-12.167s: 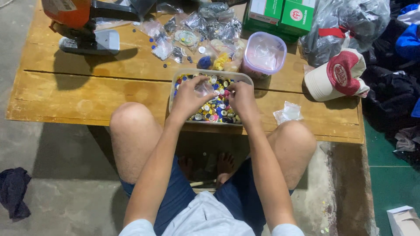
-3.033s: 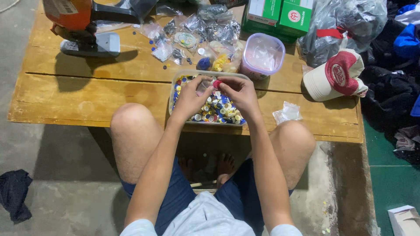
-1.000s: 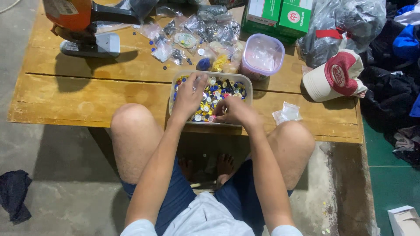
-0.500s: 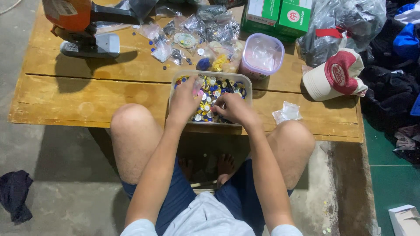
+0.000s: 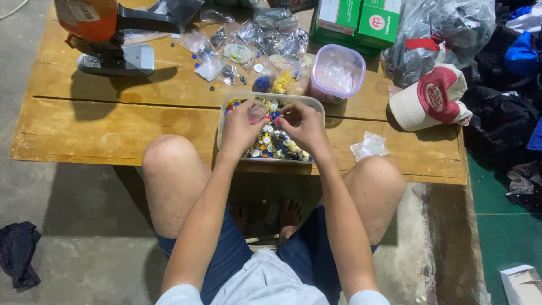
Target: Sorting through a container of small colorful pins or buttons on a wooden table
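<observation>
Pinching small caps over the tray, left hand and right hand, grip nearly closed, risk scattering caps toward 6 o'clock off the surface.

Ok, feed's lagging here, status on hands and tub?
Left hand, right hand both in clear plastic tub of small coloured buttons. Grip unclear. Nothing blocking.

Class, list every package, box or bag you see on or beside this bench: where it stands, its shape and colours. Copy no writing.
Green cartons: far edge of bench, two side by side, rectangular, green with white panels.
Small clear bags: far middle, crumpled, holding small parts.
Grey plastic sack: far right, bulging, tied red.
Clear tub: under both hands, rectangular, full of coloured pieces.
White box: on the floor, bottom right, open.
</observation>
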